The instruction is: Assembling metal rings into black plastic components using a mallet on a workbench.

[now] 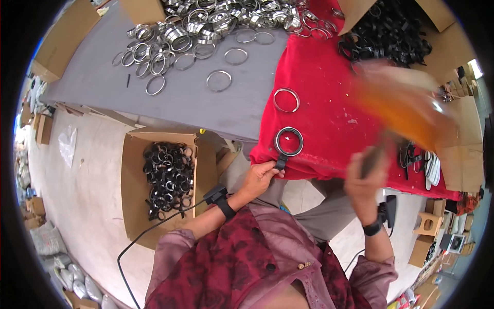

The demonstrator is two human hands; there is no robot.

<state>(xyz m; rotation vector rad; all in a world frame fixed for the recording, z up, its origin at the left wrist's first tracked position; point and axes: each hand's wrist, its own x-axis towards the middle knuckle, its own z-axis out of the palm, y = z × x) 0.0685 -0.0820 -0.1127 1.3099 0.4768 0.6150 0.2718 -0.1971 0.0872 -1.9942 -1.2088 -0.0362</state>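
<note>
My left hand (260, 176) pinches the short black tab of a round ring fixture (288, 142) that lies on the red cloth (324, 108) near its front edge. A silver ring sits in that fixture. My right hand (364, 181) is closed on the dark handle of an orange-headed mallet (404, 103), raised and blurred by motion above the cloth to the right of the fixture. A second loose silver ring (286, 100) lies on the cloth just beyond the fixture.
Many silver rings (206, 31) are heaped on the grey table at the back. A cardboard box of black rings (167, 177) stands on the floor at my left. Another box of black rings (386, 36) sits at the back right. Stacked rings (431, 169) lie right.
</note>
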